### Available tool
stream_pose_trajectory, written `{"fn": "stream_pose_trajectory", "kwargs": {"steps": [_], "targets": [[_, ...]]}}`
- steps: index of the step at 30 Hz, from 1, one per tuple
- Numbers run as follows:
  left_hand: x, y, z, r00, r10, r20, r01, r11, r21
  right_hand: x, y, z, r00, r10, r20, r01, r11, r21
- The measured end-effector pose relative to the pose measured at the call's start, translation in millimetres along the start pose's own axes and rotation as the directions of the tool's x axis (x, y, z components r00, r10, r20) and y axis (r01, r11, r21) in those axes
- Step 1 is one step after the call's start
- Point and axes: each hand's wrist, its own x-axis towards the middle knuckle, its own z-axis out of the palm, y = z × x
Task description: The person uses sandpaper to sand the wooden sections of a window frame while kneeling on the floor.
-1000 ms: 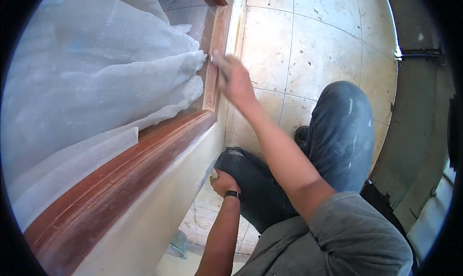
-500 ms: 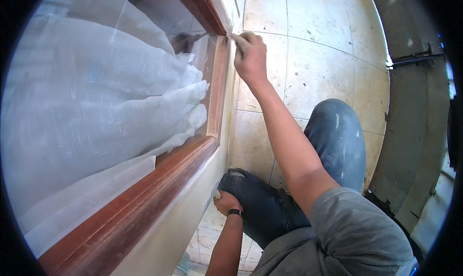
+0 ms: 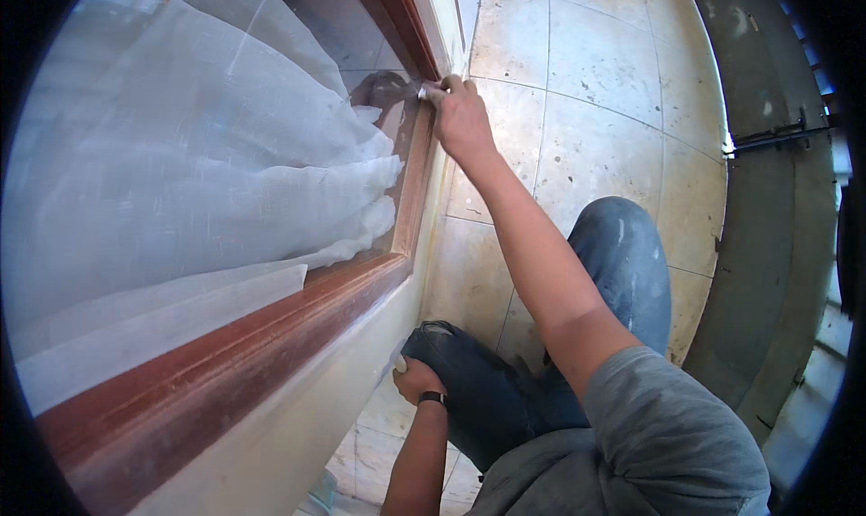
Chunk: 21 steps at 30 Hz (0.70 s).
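A small metal tool [image 3: 426, 90], likely a scraper, sits pressed to the upright of the wood frame [image 3: 410, 191], by the glass. The right hand [image 3: 462, 119] has its grip closed around it; keeping the blade flat and strokes short along the grain should spare the glass. The left hand [image 3: 417, 378] rests on the knee, grip curled, seemingly on something small and pale. White curtain [image 3: 198, 173] behind the pane; tiled floor [image 3: 595, 128] below.
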Motion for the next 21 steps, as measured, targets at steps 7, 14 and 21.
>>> {"fn": "stream_pose_trajectory", "kwargs": {"steps": [7, 14, 21], "targets": [[3.4, 14.5, 10.6, 0.995, -0.102, 0.018, 0.102, 0.995, 0.019, -140.4, -43.8, 10.1, 0.957, -0.174, 0.231, 0.156, 0.983, 0.092], [-8.0, 16.2, 34.2, 0.995, -0.071, 0.066, 0.073, 0.997, -0.033, -49.6, 34.3, 24.4, 0.960, -0.266, 0.087, 0.271, 0.961, -0.061], [-0.8, 17.0, 26.9, 0.991, -0.105, 0.082, 0.108, 0.993, -0.039, -92.1, 31.7, 24.5, 0.844, -0.481, 0.236, 0.478, 0.875, 0.075]]}}
